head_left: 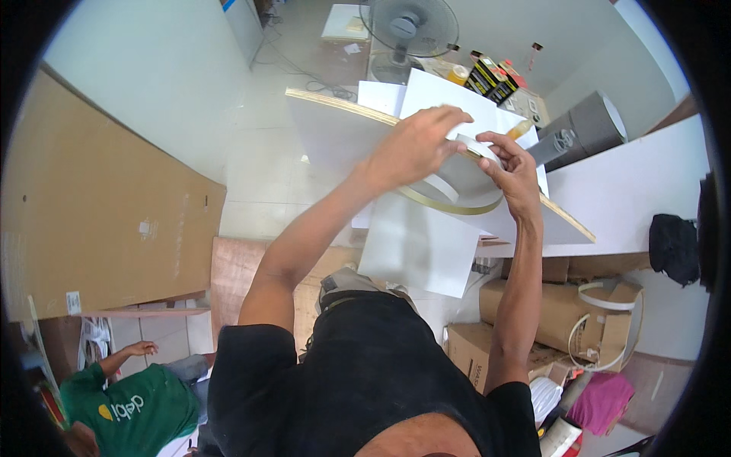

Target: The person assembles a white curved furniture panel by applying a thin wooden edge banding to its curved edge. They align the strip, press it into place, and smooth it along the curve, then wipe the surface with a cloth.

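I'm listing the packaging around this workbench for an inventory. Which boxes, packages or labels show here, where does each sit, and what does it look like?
Black and yellow packages: far end of the bench beside the fan, flat oblong packs.
Brown cardboard boxes: under the white bench at right, one open with white strip coils.
Small white label: lower corner of the brown board at left, rectangular.
White sticker: middle of that board, small square.

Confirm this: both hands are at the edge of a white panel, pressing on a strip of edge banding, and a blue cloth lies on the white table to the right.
One detail is off. The head view shows the left hand and right hand on the strip at the white panel edge, but the cloth on the white table is black, not blue.
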A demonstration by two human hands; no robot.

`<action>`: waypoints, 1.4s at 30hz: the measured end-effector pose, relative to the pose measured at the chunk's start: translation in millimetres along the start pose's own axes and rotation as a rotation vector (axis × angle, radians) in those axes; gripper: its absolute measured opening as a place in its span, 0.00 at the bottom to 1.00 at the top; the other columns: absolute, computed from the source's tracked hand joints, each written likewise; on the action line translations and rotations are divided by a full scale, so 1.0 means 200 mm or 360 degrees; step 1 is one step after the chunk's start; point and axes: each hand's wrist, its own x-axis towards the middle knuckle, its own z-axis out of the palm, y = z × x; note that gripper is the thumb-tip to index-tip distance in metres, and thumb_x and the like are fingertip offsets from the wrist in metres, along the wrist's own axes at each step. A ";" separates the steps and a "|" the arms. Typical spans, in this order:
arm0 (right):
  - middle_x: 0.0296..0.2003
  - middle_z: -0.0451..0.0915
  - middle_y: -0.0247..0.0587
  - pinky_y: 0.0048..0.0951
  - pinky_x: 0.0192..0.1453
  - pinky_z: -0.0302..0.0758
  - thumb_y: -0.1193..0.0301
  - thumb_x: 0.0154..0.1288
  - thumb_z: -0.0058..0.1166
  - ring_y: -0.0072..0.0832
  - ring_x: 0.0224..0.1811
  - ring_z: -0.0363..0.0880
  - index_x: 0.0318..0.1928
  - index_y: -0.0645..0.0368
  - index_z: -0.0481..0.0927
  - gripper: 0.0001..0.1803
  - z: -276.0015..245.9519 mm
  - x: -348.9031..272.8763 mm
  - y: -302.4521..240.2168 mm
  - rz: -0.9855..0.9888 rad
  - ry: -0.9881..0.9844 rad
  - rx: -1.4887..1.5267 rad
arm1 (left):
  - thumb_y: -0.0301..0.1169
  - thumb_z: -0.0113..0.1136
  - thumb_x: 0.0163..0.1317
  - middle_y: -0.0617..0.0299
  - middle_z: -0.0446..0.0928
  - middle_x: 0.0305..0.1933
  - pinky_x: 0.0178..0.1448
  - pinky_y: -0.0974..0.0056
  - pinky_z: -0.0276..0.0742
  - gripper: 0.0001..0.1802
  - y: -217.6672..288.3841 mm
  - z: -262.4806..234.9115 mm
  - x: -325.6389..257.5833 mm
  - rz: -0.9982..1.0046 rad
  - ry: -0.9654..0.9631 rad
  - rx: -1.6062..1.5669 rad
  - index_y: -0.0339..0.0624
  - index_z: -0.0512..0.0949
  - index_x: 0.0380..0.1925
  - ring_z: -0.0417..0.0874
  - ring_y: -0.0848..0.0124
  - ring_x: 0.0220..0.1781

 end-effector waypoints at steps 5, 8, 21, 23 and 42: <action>0.38 0.83 0.25 0.15 0.30 0.59 0.72 0.69 0.77 0.08 0.30 0.69 0.63 0.60 0.87 0.24 0.01 -0.01 -0.01 0.0122 0.0122 0.0074 | 0.36 0.66 0.76 0.59 0.80 0.78 0.89 0.49 0.66 0.33 -0.08 -0.15 -0.29 0.0225 0.0064 0.0982 0.60 0.74 0.80 0.79 0.58 0.80; 0.36 0.82 0.24 0.16 0.29 0.56 0.72 0.69 0.77 0.07 0.29 0.67 0.63 0.60 0.87 0.24 0.02 -0.01 -0.01 0.0090 0.0119 0.0084 | 0.34 0.64 0.77 0.64 0.81 0.77 0.88 0.48 0.68 0.31 -0.18 -0.32 -0.41 0.0182 0.0139 0.1160 0.63 0.76 0.79 0.79 0.59 0.80; 0.38 0.85 0.26 0.17 0.44 0.71 0.72 0.69 0.76 0.13 0.41 0.80 0.64 0.59 0.86 0.25 0.01 -0.04 0.00 0.0041 0.0097 0.0068 | 0.46 0.63 0.82 0.48 0.91 0.59 0.73 0.55 0.78 0.26 -0.46 -0.72 -0.53 -0.0979 0.1340 -0.0530 0.34 0.87 0.63 0.89 0.58 0.65; 0.37 0.85 0.26 0.16 0.44 0.70 0.73 0.68 0.77 0.12 0.41 0.80 0.64 0.58 0.86 0.25 0.02 -0.04 0.00 0.0000 0.0083 0.0072 | 0.44 0.65 0.81 0.48 0.90 0.59 0.73 0.54 0.78 0.25 -0.42 -0.65 -0.46 -0.1094 0.1169 -0.0349 0.35 0.86 0.65 0.88 0.56 0.66; 0.48 0.92 0.37 0.26 0.60 0.79 0.74 0.62 0.82 0.22 0.51 0.89 0.62 0.61 0.86 0.28 -0.02 -0.02 0.04 -0.0059 -0.0046 0.0154 | 0.38 0.74 0.76 0.59 0.87 0.31 0.29 0.70 0.79 0.14 0.17 0.14 -0.01 -0.1026 0.0340 -0.1224 0.36 0.88 0.43 0.84 0.76 0.25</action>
